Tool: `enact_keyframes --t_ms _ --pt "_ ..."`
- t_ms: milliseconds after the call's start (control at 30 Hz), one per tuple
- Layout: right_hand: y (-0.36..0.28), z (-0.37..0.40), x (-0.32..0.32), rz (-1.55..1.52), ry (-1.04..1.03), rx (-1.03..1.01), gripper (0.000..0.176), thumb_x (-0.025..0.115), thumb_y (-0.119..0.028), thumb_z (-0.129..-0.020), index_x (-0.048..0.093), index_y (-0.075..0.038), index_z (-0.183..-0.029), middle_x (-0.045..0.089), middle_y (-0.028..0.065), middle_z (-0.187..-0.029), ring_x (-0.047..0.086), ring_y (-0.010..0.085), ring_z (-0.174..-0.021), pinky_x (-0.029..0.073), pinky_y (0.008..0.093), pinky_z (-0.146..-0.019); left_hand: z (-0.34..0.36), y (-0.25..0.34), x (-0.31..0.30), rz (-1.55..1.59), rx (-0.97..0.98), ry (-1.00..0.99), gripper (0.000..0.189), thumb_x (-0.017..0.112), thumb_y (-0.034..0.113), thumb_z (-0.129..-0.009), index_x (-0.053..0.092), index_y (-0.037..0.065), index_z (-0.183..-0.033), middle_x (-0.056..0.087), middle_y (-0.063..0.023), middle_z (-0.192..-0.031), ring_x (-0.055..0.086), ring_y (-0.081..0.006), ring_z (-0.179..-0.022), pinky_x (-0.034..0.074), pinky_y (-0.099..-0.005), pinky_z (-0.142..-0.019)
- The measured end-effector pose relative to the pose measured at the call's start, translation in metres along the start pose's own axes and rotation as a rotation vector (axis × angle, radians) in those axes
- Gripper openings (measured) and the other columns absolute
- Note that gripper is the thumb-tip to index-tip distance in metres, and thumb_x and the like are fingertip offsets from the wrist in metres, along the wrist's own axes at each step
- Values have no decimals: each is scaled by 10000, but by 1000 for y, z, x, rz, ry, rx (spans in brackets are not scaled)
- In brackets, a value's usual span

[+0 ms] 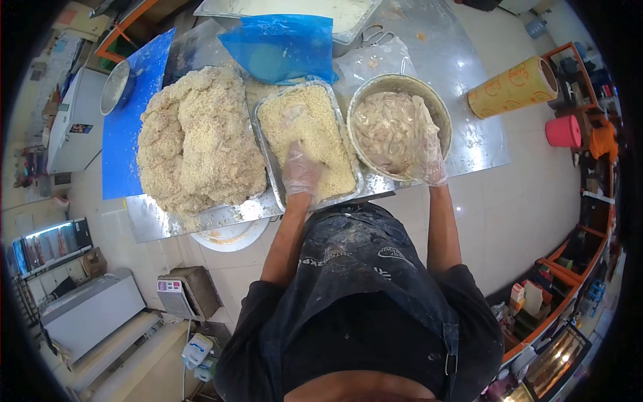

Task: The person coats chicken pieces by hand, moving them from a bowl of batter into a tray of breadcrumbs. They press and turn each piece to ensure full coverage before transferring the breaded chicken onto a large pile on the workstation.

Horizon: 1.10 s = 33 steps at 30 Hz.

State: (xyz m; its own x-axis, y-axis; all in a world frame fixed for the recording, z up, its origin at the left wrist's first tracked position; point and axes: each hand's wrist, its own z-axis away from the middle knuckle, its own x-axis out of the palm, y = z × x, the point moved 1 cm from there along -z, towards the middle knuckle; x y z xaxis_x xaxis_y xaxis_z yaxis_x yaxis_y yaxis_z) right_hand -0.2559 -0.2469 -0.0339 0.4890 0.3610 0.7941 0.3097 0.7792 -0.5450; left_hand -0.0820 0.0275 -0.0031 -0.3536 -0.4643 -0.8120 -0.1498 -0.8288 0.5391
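Note:
My left hand (301,172), in a clear plastic glove, reaches down into a foil tray (275,179) of pale crumbs (335,181). Its fingers are smeared and partly sunk in the crumbs. Just beyond them a crumb-dusted piece (293,115) lies in the tray. My right hand (431,151), also gloved and coated with wet batter, hangs over the right inner side of a round bowl (355,144). Its fingers stretch out along the slick, battered strips of what looks like meat (385,127) inside. Left of the tray rises a large heap of crumb-coated pieces (201,141).
A blue plastic bag (281,50) lies behind the crumb tray, with scissors (377,35) and a white-filled pan (355,13) farther back. On the metal table's (479,151) right edge rests a big roll of wrap (512,87). A metal bowl (117,87) sits far left on a blue sheet.

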Motion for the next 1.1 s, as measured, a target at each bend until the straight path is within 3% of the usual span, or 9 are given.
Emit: enact_keyframes --t_ms 67,133,233,333,433,533,633,833,1100 --pt "3 -7 -44 25 -8 -35 640 541 -378 -992 318 -53 -1496 393 74 -1480 395 213 -1335 334 386 -1118 -12 2 -9 223 -62 41 658 752 148 -684 477 -17 -1259 610 -226 -1176 596 -350 -1116 487 -379 -930" --pt "12 -6 -58 803 -112 -353 648 572 -349 -978 317 -54 -1495 396 78 -1476 395 213 -1334 336 389 -1117 -29 12 -30 461 -70 51 700 751 114 -698 439 -22 -1310 576 -236 -1249 577 -353 -1152 470 -378 -971" --pt "11 2 -28 890 -73 -359 611 540 -353 -989 349 -26 -1469 423 108 -1452 421 229 -1310 352 386 -1096 -58 14 -32 533 285 410 832 760 170 -727 337 -18 -1417 485 -250 -1375 522 -346 -1242 440 -348 -1025" --pt "8 3 -14 925 -72 -378 606 538 -350 -989 356 -21 -1464 426 113 -1449 424 233 -1309 353 386 -1095 -56 18 -37 254 265 379 908 758 317 -758 280 -17 -1454 449 -260 -1423 534 -331 -1241 418 -404 -1058" --pt "7 4 -7 950 -70 -393 600 536 -348 -989 362 -16 -1459 429 118 -1447 426 236 -1307 354 386 -1093 -42 12 -26 -191 562 195 977 649 507 -820 196 -14 -1510 327 -236 -1523 346 -325 -1406 228 -511 -1162" --pt "6 6 -2 969 -74 -394 595 535 -345 -989 369 -12 -1454 432 123 -1444 429 240 -1305 355 386 -1092 -39 8 -14 -628 487 -90 1042 523 663 -839 130 -5 -1535 249 -192 -1575 192 -304 -1478 73 -564 -1180" --pt "5 7 3 976 -79 -396 590 533 -343 -990 376 -7 -1448 435 128 -1442 431 243 -1303 355 386 -1090 -46 4 -11 -573 535 79 1028 457 709 -848 189 -18 -1523 208 -167 -1597 179 -328 -1481 89 -613 -1160" --pt "3 11 9 996 -84 -401 580 530 -338 -990 389 2 -1438 441 138 -1437 436 250 -1300 357 386 -1087 -35 25 -26 -715 437 -138 899 476 604 -908 216 0 -1521 237 -176 -1585 212 -321 -1472 105 -542 -1189" --pt "4 15 17 981 -93 -396 568 526 -331 -990 406 15 -1424 449 152 -1430 443 260 -1295 359 386 -1083 -80 -10 6 -422 616 147 201 578 208 -840 642 72 -973 669 -141 -926 637 -332 -879 489 -472 -796"
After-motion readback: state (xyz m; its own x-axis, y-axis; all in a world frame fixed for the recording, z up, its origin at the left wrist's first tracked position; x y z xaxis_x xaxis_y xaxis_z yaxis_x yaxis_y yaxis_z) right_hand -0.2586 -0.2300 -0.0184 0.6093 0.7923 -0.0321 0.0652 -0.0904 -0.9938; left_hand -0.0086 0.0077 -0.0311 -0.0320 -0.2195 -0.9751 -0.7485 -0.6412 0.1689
